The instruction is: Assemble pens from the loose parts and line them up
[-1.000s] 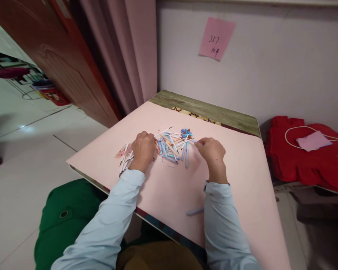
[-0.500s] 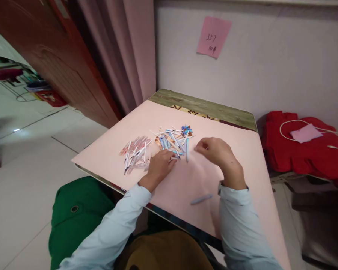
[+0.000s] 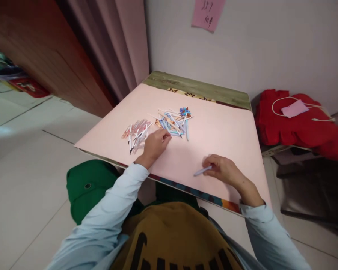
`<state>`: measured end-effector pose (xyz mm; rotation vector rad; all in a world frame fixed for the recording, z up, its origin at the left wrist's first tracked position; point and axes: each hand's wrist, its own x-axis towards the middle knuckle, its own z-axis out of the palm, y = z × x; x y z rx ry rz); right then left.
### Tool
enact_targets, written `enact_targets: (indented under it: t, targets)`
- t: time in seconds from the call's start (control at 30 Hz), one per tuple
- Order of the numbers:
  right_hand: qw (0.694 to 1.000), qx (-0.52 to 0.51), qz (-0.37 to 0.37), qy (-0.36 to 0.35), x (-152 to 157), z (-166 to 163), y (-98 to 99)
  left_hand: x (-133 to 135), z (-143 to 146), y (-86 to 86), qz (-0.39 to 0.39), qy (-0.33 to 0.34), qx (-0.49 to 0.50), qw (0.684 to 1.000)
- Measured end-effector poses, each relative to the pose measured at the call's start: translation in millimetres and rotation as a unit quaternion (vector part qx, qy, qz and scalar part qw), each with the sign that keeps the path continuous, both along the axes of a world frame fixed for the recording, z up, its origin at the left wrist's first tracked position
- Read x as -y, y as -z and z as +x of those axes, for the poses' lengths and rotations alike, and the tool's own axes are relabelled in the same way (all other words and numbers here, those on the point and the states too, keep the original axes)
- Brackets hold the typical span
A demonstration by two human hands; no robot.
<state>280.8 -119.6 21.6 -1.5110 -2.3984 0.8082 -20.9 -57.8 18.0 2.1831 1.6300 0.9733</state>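
Note:
A pink-covered table [image 3: 219, 131] carries two heaps of pen parts: a reddish heap [image 3: 136, 133] at the left and a blue heap [image 3: 173, 122] in the middle. My left hand [image 3: 154, 144] rests on the cover just in front of the two heaps, fingers curled, its fingertips at the near edge of the blue heap. My right hand [image 3: 222, 168] lies near the table's front edge, its fingers closed on a single pale blue pen barrel [image 3: 202, 171] lying on the cover.
A red cloth [image 3: 298, 123] with a white cord and a pink paper lies on a seat to the right. A pink note [image 3: 207, 13] hangs on the wall. A curtain [image 3: 115, 41] and a brown door [image 3: 42, 56] stand at the left. A green stool [image 3: 90, 185] is below the table edge.
My right hand has drawn back from the blue heap to the front edge and closed on the lone pen barrel. My left hand shifted from the reddish heap toward the near middle.

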Motion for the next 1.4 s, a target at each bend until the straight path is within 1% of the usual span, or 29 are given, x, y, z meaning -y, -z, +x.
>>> enact_targets:
  t: [0.07, 0.1, 0.13, 0.17, 0.23, 0.27, 0.3, 0.33, 0.4, 0.47, 0.53, 0.6, 0.63, 0.67, 0.73, 0.77, 0.83, 0.87, 0.93, 1.03, 1.13, 1.23, 1.4]
  targets:
    - [1.0, -0.017, 0.001, 0.01, 4.0, 1.7, 3.2, 21.4, -22.1, -4.6, 0.011, -0.036, 0.06, 0.997]
    - [0.999, -0.028, -0.001, 0.018, 5.9, 2.4, 4.5, 35.1, -33.8, -6.3, 0.005, -0.052, 0.079, 0.995]
    - [0.999, -0.043, -0.004, 0.029, 7.6, 3.0, 5.5, 50.1, -45.2, -7.3, -0.014, -0.053, 0.089, 0.994]
    - [0.997, -0.06, -0.008, 0.044, 9.1, 3.5, 6.1, 65.6, -55.6, -7.3, -0.049, -0.028, 0.089, 0.994]
    - [0.992, -0.097, -0.02, 0.083, 11.3, 4.2, 5.8, 94.8, -71.6, -4.4, -0.149, 0.083, 0.062, 0.983]
    - [0.987, -0.117, -0.027, 0.108, 11.8, 4.1, 4.7, 107.0, -77.0, -2.0, -0.179, 0.124, 0.048, 0.975]
    - [0.98, -0.14, -0.034, 0.134, 12.1, 3.5, 2.9, 117.1, -80.7, 0.5, -0.195, 0.142, 0.039, 0.97]
    - [0.972, -0.164, -0.042, 0.16, 12.3, 2.2, 0.5, 124.9, -82.9, 2.5, -0.2, 0.149, 0.033, 0.968]
    - [0.951, -0.224, -0.054, 0.207, 13.0, -3.1, -5.8, 134.3, -84.4, 3.6, -0.192, 0.132, 0.03, 0.972]
    - [0.925, -0.295, -0.065, 0.23, 15.4, -13.4, -13.1, 137.1, -82.8, -0.8, -0.185, 0.109, 0.037, 0.976]
    - [0.903, -0.36, -0.087, 0.216, 19.4, -29.6, -20.6, 135.2, -77.5, -10.3, -0.189, 0.083, 0.073, 0.976]
    - [0.886, -0.41, -0.128, 0.178, 23.3, -51.5, -27.7, 128.9, -66.9, -22.7, -0.196, 0.061, 0.163, 0.965]
    - [0.877, -0.427, -0.153, 0.158, 24.4, -63.9, -31.0, 123.8, -59.5, -29.1, -0.199, 0.059, 0.227, 0.951]
    - [0.865, -0.446, -0.179, 0.145, 24.2, -76.6, -34.0, 117.1, -51.0, -35.1, -0.202, 0.068, 0.297, 0.931]
    - [0.838, -0.482, -0.214, 0.139, 19.6, -100.7, -39.3, 98.5, -32.7, -44.5, -0.208, 0.12, 0.392, 0.888]
    - [0.83, -0.495, -0.219, 0.134, 14.9, -111.0, -41.4, 87.2, -24.2, -47.7, -0.202, 0.133, 0.427, 0.871]
    - [0.819, -0.516, -0.214, 0.129, 1.7, -125.6, -44.8, 62.6, -10.6, -50.9, -0.173, 0.129, 0.476, 0.853]
    - [0.817, -0.521, -0.209, 0.131, -6.1, -129.7, -46.0, 50.6, -6.0, -51.4, -0.16, 0.121, 0.482, 0.853]
    - [0.817, -0.521, -0.2, 0.144, -21.6, -131.8, -47.2, 30.6, -0.7, -51.4, -0.147, 0.103, 0.483, 0.857]
    - [0.832, -0.493, -0.185, 0.175, -39.5, -125.4, -46.1, 14.0, 2.8, -49.8, -0.164, 0.114, 0.464, 0.863]
    - [0.859, -0.444, -0.161, 0.196, -46.9, -117.0, -41.6, 10.9, 8.0, -45.0, -0.176, 0.132, 0.447, 0.867]
    - [0.882, -0.403, -0.134, 0.204, -46.6, -113.0, -35.6, 12.7, 15.4, -37.9, -0.172, 0.124, 0.439, 0.873]
    - [0.894, -0.379, -0.109, 0.211, -45.2, -116.9, -28.1, 13.6, 20.5, -32.1, -0.171, 0.1, 0.42, 0.886]
